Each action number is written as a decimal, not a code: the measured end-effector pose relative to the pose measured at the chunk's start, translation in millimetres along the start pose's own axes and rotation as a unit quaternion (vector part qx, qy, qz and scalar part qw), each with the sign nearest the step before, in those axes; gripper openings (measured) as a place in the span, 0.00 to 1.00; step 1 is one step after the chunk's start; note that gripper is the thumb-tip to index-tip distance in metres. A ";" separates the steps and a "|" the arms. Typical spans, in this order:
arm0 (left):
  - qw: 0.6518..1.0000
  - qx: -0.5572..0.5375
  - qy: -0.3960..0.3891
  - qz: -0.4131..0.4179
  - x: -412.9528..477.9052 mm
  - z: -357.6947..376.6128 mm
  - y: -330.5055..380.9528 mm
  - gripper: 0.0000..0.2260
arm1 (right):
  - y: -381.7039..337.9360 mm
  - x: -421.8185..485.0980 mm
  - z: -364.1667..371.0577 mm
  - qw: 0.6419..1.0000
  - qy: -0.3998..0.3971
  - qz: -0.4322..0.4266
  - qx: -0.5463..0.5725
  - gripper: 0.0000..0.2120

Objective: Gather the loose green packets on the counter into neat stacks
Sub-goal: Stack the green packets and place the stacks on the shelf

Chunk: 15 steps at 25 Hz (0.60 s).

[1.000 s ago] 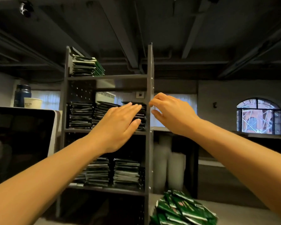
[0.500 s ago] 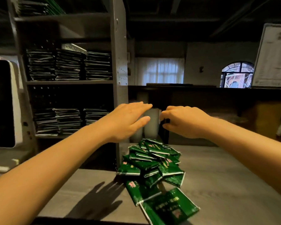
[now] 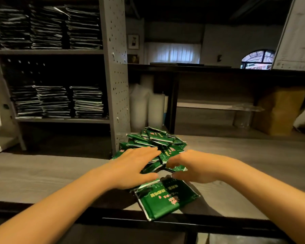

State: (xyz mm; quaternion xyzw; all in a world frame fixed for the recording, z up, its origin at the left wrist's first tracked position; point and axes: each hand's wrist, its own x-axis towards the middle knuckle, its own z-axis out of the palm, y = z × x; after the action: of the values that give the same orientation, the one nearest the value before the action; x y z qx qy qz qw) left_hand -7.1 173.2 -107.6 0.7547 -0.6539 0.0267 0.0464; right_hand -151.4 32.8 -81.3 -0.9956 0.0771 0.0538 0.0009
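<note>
You're behind the counter (image 3: 42, 173) of a café or tea shop, by the look of it: a metal rack (image 3: 115, 67) packed with stacked packets (image 3: 84, 27), sleeves of plastic cups (image 3: 146, 106) under a raised bar (image 3: 218, 68), and a brown bag (image 3: 280, 110) stored further along.

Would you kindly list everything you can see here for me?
packets: one loose pile, green, counter middle.
nearest packet: one, green, counter's front edge.
stacks: about six, dark, on two shelves, left.
rack: one, grey, left.
cups: white stacks, behind pile.
bag: one, brown, right.
counter: one, grey.
left hand: flat on pile.
right hand: fingers curled at pile; grip unclear.
</note>
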 end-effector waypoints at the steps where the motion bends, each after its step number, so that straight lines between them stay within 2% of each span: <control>1: 1.000 -0.002 -0.016 -0.007 0.0 7.3 -2.6 0.31 | -1.1 -0.2 5.6 1.000 -0.017 -0.003 0.020 0.19; 6: 0.998 0.036 -0.048 -0.017 6.0 33.0 -6.0 0.29 | 4.4 -2.2 18.0 0.996 -0.061 0.003 0.065 0.26; 9: 0.999 0.038 -0.026 -0.026 16.0 42.8 2.4 0.27 | 15.9 -7.7 16.8 0.995 -0.069 0.028 0.072 0.24; 13: 0.999 0.030 0.028 -0.017 37.4 37.3 12.1 0.27 | 37.9 -12.2 11.1 0.998 0.006 0.053 0.045 0.14; 15: 0.996 -0.012 0.083 -0.014 49.1 25.0 15.2 0.27 | 53.9 -15.6 -0.9 0.994 0.054 0.066 0.069 0.11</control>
State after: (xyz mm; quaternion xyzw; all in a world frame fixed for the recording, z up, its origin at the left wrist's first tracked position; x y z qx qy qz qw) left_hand -15.6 120.1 -126.9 0.7581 -0.6378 0.0808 0.1097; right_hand -174.9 -18.1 -78.4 -0.9874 0.1457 -0.0054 0.0619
